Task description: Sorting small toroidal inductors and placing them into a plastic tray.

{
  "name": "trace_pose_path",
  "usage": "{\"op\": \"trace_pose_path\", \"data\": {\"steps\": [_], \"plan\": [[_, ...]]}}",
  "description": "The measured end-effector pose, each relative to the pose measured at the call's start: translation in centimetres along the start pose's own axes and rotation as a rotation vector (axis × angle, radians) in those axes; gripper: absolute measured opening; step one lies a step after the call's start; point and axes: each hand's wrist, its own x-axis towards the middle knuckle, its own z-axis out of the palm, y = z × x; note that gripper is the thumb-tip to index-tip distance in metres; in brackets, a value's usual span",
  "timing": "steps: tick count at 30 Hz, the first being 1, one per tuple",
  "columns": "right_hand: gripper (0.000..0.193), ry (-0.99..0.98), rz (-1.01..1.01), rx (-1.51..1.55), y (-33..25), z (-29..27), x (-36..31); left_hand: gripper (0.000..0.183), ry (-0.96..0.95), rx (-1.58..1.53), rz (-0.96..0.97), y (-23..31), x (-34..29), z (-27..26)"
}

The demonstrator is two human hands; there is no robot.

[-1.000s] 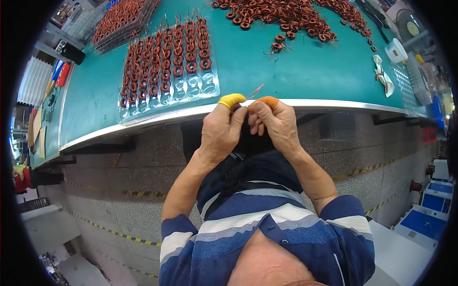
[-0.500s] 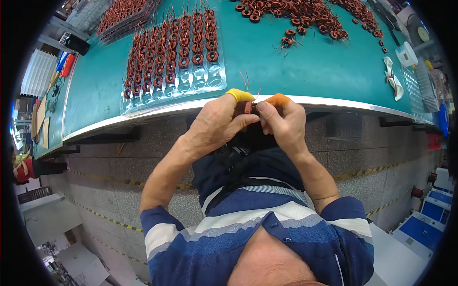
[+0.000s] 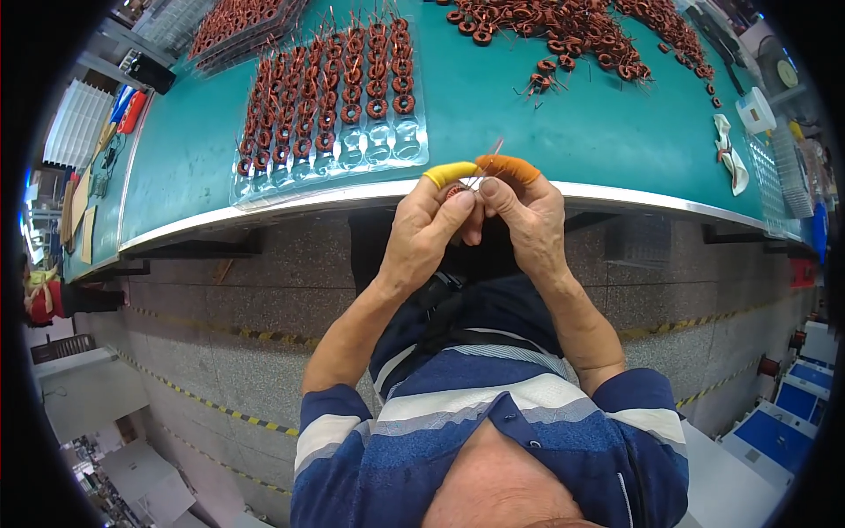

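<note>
My left hand (image 3: 427,229), with a yellow cover on its index finger, pinches a toroidal coil (image 3: 454,190) wound in copper-red wire. The coil is mostly hidden by the fingertips. My right hand (image 3: 526,220) wears an orange cover on its index finger. Its thumb and index finger are closed on the coil's wire leads (image 3: 498,145), whose ends stick up past the fingers. Both hands meet over the table's front edge. Beyond my left hand lies a clear plastic tray (image 3: 407,145) with rows of similar coils (image 3: 350,113) standing in its pockets; several front pockets hold none.
A large heap of loose coils (image 3: 572,35) covers the back of the green table (image 3: 493,97), with a few strays (image 3: 540,82) nearer me. Stacked coil trays (image 3: 238,31) stand at the back left. At the right are a white cloth (image 3: 731,158) and a white tub (image 3: 754,110).
My left hand has shifted right and turned the coil, which now shows less. The right index finger has straightened across the leads, close to the left fingertip. The whole view has shifted slightly.
</note>
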Motion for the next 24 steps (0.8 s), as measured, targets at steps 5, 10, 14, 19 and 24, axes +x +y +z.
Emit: {"op": "trace_pose_path", "data": {"steps": [5,10,14,19,24], "plan": [[0.026,0.020,-0.003,-0.013,0.5,0.2,0.1,0.021,0.095,-0.067,-0.038,-0.8,0.2,-0.2],[0.033,-0.062,0.126,0.149,0.1,0.0,0.8,0.019,0.147,-0.121,-0.011,-1.1,0.0,-0.4],[0.049,-0.094,0.077,-0.026,-0.6,0.5,0.9,0.019,0.162,-0.060,0.023,-0.9,-0.6,-1.0],[0.053,-0.004,-0.179,-0.160,-0.5,2.5,0.0,0.021,0.220,0.178,0.212,-0.2,-1.0,-1.3],[0.048,-0.024,-0.085,-0.097,-1.2,3.3,1.0,0.023,0.285,0.128,0.303,0.2,-1.9,-2.1]]}}
